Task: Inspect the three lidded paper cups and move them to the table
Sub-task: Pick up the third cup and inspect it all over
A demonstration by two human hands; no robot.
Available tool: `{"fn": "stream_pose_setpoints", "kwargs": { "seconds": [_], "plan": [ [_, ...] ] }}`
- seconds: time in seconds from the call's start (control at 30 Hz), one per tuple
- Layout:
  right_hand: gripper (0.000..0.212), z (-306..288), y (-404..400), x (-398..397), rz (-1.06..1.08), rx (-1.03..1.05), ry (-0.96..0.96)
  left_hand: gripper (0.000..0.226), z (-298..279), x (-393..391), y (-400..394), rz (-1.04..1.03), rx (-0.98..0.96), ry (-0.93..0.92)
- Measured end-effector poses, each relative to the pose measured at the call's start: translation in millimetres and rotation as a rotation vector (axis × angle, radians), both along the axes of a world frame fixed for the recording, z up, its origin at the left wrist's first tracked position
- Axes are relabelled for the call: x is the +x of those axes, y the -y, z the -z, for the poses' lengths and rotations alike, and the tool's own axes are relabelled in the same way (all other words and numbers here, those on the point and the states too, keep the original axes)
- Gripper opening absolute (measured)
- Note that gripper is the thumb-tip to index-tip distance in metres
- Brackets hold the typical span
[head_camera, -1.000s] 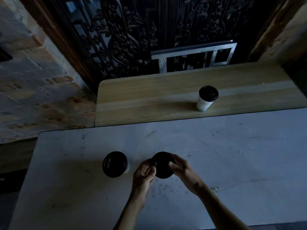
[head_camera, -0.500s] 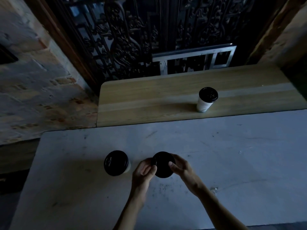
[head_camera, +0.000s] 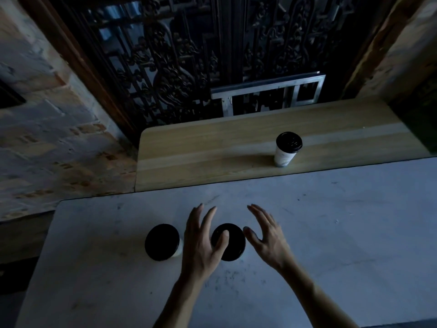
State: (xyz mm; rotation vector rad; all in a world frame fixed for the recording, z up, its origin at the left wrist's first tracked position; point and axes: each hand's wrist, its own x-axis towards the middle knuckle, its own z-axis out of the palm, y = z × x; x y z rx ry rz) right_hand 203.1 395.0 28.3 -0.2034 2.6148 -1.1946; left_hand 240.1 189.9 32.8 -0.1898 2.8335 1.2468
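Observation:
Two white paper cups with black lids stand on the grey table (head_camera: 331, 233): one cup (head_camera: 163, 242) at the left, a second cup (head_camera: 233, 242) just right of it. My left hand (head_camera: 203, 242) hovers open over the second cup's left side, its thumb across the lid. Open with fingers spread, my right hand (head_camera: 266, 237) is just right of that cup. A third lidded cup (head_camera: 286, 149) stands upright on the wooden ledge (head_camera: 212, 147) beyond the table.
A dark ornate metal grille (head_camera: 189, 55) and a metal frame (head_camera: 267, 91) rise behind the ledge. A brick wall (head_camera: 47, 138) runs along the left. The table's left edge is near the first cup.
Both hands have let go of the second cup's lid and opened, fingers spreading forward. The cup stays standing on the table.

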Motion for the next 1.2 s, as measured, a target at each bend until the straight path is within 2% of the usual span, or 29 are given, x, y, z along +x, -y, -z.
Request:
{"fn": "stream_pose_setpoints", "kwargs": {
  "seconds": [0.2,0.47,0.63,0.83,1.03,1.2],
  "plan": [
    [0.08,-18,-21,-18,0.016,0.163,-0.183,0.08,-30,-43,-24,0.096,-0.237,-0.183],
    [0.083,-32,-78,-58,0.151,0.265,-0.244,0.089,-35,-108,-79,0.233,-0.35,-0.187],
    [0.08,-21,-118,-95,0.193,0.271,-0.206,0.092,-25,-154,-122,0.29,-0.428,-0.164],
    [0.078,7,-145,-138,0.231,0.254,-0.133,0.089,-6,-199,-159,0.318,-0.432,-0.106],
    [0.08,43,-161,-179,0.283,0.212,-0.073,0.086,6,-244,-185,0.329,-0.398,-0.126],
    [0.087,67,-156,-208,0.307,0.076,0.011,0.085,20,-277,-201,0.339,-0.407,-0.159]
  ]
}}
